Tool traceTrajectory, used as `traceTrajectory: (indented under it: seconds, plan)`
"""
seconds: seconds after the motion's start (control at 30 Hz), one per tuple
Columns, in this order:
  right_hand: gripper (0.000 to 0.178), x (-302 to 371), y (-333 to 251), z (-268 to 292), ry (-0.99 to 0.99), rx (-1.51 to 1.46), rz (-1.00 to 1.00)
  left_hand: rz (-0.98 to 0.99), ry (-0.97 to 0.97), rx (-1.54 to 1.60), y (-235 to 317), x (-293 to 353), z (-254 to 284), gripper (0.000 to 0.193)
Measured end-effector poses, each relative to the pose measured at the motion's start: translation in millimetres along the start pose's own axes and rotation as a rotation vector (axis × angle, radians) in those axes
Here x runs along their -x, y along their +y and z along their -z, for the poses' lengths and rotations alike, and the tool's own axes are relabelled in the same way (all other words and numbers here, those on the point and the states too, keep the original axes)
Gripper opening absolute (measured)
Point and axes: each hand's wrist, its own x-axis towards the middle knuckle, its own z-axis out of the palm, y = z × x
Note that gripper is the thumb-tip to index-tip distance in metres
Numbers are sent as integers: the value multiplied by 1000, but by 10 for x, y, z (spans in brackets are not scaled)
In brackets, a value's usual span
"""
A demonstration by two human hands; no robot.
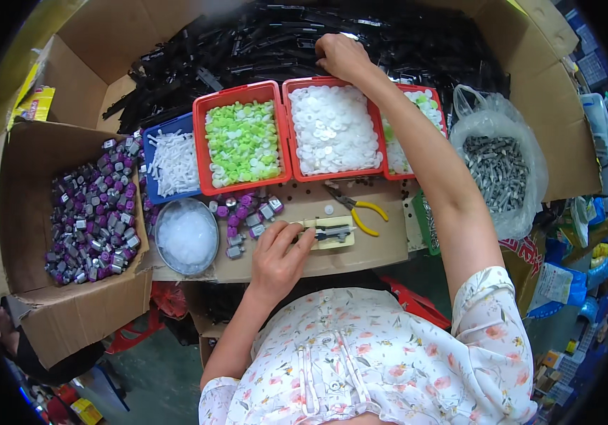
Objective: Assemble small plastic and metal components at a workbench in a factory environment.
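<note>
My left hand (280, 261) is closed over the left end of a small cream-coloured fixture (333, 244) near the front edge of the work surface. In that fixture lies a black and grey elongated part (331, 232), its left end hidden by my fingers. Reaching far forward, my right hand (346, 57) is at a large heap of black plastic parts (247, 42). Its fingers are bent down among them, and what they hold is hidden. Yellow-handled pliers (357, 209) lie just right of the fixture, beside a small white disc (328, 210).
Red trays hold green and white pieces (243, 145) and white discs (333, 131); a blue tray holds white sticks (173, 163). A metal bowl (188, 270) and a carton of purple-and-silver pieces (95, 219) stand left. A plastic bag of metal parts (495, 166) stands right.
</note>
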Motion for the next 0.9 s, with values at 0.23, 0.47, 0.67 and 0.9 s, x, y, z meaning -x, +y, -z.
traceTrajectory:
  seconds: [0.23, 0.47, 0.67, 0.9]
  plan:
    - [13, -23, 115, 106, 2, 27, 70, 21, 31, -11, -56, -12, 116, 29]
    - [20, 748, -20, 855, -291, -671, 53, 232, 150, 147, -14, -215, 262, 27]
    - [20, 1614, -296, 850, -760, -1294, 50, 787, 405, 1157, 18, -535, 270, 30]
    - [33, 2088, -659, 856, -285, -821, 267, 913, 419, 1206, -7, -378, 179, 21]
